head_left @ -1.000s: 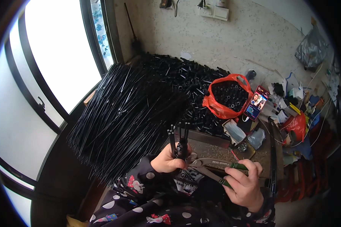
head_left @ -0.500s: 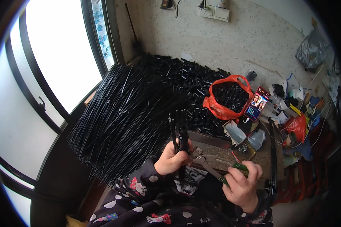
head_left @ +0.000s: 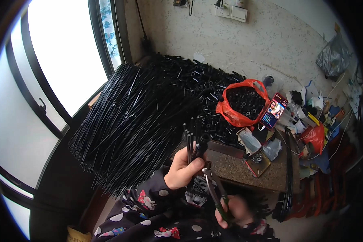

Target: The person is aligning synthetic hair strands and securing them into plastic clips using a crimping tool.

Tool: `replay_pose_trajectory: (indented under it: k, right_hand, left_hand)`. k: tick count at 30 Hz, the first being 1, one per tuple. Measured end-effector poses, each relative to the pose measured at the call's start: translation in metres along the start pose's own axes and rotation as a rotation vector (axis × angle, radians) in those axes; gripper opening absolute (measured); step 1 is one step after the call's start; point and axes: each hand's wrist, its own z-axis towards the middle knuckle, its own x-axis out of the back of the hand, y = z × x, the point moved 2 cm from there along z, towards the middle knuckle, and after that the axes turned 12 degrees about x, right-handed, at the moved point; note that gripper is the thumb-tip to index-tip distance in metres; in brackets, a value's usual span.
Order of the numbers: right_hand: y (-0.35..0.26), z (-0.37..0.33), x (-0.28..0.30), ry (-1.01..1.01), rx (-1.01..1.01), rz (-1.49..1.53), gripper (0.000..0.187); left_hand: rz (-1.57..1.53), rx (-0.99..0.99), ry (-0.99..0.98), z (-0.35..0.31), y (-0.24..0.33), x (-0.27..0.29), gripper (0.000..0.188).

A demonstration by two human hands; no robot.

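My left hand (head_left: pixel 183 168) is closed round several thin black rods (head_left: pixel 188 139) and a thicker black tube (head_left: pixel 201 146), all held roughly upright. Just below and right of it are metal pliers (head_left: pixel 214 186) with green handles, their head close to the lower part of the bundle. Whether the jaws touch anything I cannot tell. My right hand (head_left: pixel 236 210) grips the handles low by my lap and is partly smeared by motion. On the left of the worktop lies a large heap of long thin black rods (head_left: pixel 125 121).
Behind the rods spreads a pile of short black tubes (head_left: pixel 185 70). A red plastic bag (head_left: pixel 234 117) holds more of them, beside a lit phone (head_left: pixel 274 111). Clutter with another red bag (head_left: pixel 313 139) fills the right. A window (head_left: pixel 64 56) stands at left.
My right hand has swung down and left with the pliers, bringing the handles closer together and steeper. The left hand stays nearly in place with its bundle, tilted slightly.
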Motion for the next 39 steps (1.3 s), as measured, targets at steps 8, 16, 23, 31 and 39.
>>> replay_pose_trajectory:
  k: [8,16,23,31,39]
  right_hand:
    - [-0.042,0.026,-0.014,0.332,0.915,-1.966,0.058]
    - [-0.009,0.021,-0.017,-0.05,-0.245,-0.331,0.024]
    - [-0.042,0.01,-0.017,0.284,0.801,-2.038,0.039]
    - [0.002,0.016,-0.01,-0.07,-0.22,-0.411,0.048]
    - [-0.025,0.016,-0.013,0.363,0.51,-1.787,0.032]
  left_hand:
    - [0.178,0.079,0.248,0.004,0.013,-0.009,0.043]
    - [0.06,0.175,0.0,0.007,0.01,-0.007,0.023]
    - [0.261,0.052,0.091,0.005,0.008,0.007,0.061]
    - [0.177,0.063,-0.014,0.013,0.002,-0.002,0.069]
    - [0.255,0.043,-0.025,0.014,0.002,0.003,0.06]
